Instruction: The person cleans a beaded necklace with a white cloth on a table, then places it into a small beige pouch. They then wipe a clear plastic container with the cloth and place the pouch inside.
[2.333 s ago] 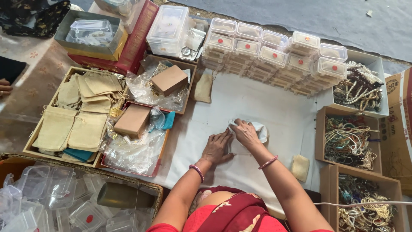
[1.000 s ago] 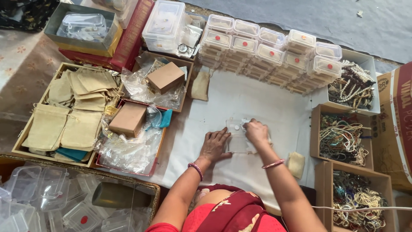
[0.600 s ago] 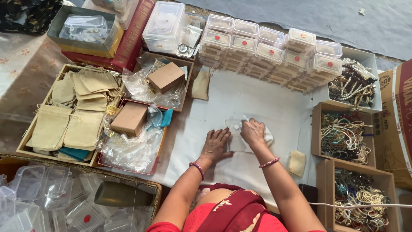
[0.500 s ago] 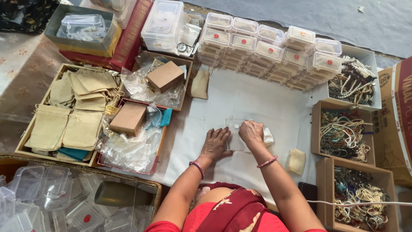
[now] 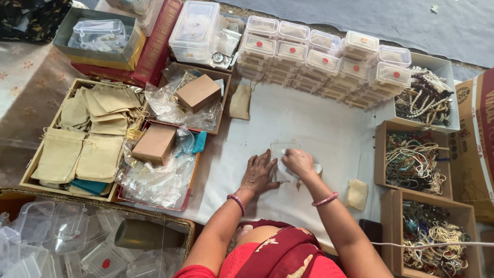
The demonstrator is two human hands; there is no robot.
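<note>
The left hand (image 5: 259, 174) lies flat, fingers spread, pinning a clear plastic box (image 5: 284, 154) to the white-covered worktop (image 5: 319, 123). The right hand (image 5: 298, 162) has its grip closed on a white cloth (image 5: 315, 169) against the box. Beyond stand stacked lidded boxes (image 5: 329, 62).

Two hands are at work, the left hand (image 5: 259, 173) and the right hand (image 5: 297, 162), around one clear plastic case (image 5: 282, 154). Each wrist carries one pink bangle. Two brown cardboard boxes (image 5: 198, 93) lie on crumpled plastic bags. Three open boxes of beaded necklaces (image 5: 418, 162) stand at the right. Two loose beige pouches (image 5: 240, 102) lie on the white worktop (image 5: 319, 123). The stacked small clear boxes with red dots (image 5: 329, 62) are too many to count exactly.
</note>
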